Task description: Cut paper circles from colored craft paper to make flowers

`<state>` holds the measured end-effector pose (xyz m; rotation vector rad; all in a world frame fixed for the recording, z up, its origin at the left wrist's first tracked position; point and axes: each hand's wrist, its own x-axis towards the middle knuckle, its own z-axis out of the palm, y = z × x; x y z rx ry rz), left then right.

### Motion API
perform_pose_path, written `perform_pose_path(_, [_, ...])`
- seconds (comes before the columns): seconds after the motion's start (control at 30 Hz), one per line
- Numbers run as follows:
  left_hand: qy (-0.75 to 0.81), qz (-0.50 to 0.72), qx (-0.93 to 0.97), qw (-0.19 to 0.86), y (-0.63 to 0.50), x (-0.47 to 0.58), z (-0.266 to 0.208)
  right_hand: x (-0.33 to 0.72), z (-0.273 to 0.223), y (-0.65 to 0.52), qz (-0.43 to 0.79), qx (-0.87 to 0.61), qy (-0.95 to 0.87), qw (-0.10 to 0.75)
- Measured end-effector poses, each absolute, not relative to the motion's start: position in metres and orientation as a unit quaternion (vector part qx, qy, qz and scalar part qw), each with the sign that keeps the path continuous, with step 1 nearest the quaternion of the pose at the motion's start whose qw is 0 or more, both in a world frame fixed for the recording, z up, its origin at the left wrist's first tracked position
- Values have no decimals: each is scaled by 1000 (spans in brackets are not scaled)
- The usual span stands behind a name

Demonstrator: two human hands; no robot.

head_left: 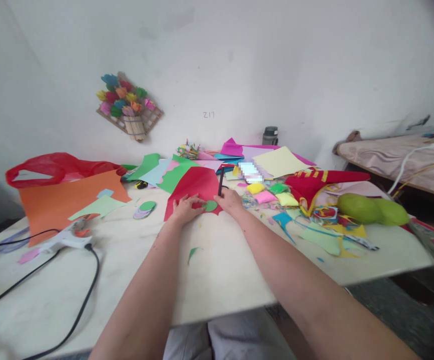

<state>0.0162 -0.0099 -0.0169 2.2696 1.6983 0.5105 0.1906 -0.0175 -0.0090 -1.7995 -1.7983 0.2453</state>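
Note:
A sheet of red paper (194,182) with a scalloped near edge lies on the table in front of me. On its near edge rests a small green paper circle (211,205). My left hand (187,208) lies on the red paper with fingers spread, its fingertips touching the circle's left side. My right hand (231,202) is closed around a slim black pen (221,181), held upright at the circle's right side. The pen's tip is hidden by the fingers. Left of the hands sits a stack of paper circles (147,206), green on top.
Orange paper (77,197), a red plastic bag (55,169) and a white power strip (68,239) with black cables occupy the left. Rightward lie small coloured packets (265,196), paper scraps, red cloth (322,181), green fruit (359,208) and a cutter knife (363,243). A dark bottle (270,135) stands behind.

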Motion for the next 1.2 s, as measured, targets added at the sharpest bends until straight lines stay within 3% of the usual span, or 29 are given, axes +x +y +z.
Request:
perform_pose_path(0.57, [586, 171, 782, 124, -10, 16, -16, 189, -9, -20, 136, -633, -683, 338])
perform_pose_path(1.2, [586, 160, 786, 119, -9, 16, -16, 186, -13, -20, 173, -611, -703, 321])
